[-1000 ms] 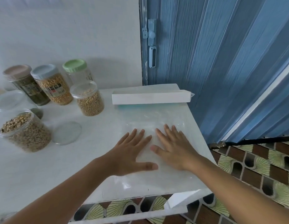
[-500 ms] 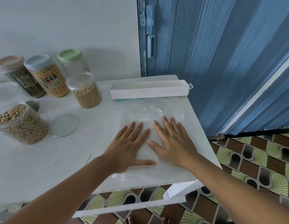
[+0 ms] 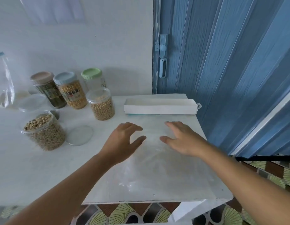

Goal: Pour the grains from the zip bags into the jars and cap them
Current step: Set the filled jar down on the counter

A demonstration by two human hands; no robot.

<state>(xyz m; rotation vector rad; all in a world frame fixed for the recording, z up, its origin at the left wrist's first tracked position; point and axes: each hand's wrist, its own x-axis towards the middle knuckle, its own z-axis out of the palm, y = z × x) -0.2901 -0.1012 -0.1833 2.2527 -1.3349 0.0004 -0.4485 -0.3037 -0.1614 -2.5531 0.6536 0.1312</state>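
Both hands (image 3: 123, 140) (image 3: 181, 140) lifted apart off flat bag (image 3: 157, 168).

Empty clear zip bag (image 3: 157, 163) lies flat nr worktop's right front. Open jar (image 3: 44, 131) of grains w/ clear lid (image 3: 79, 135) just beside. Four capped jars behind: brown-lid (image 3: 47, 89), blue-lid (image 3: 71, 90), green-lid (image 3: 93, 78), clear-lid (image 3: 102, 103).
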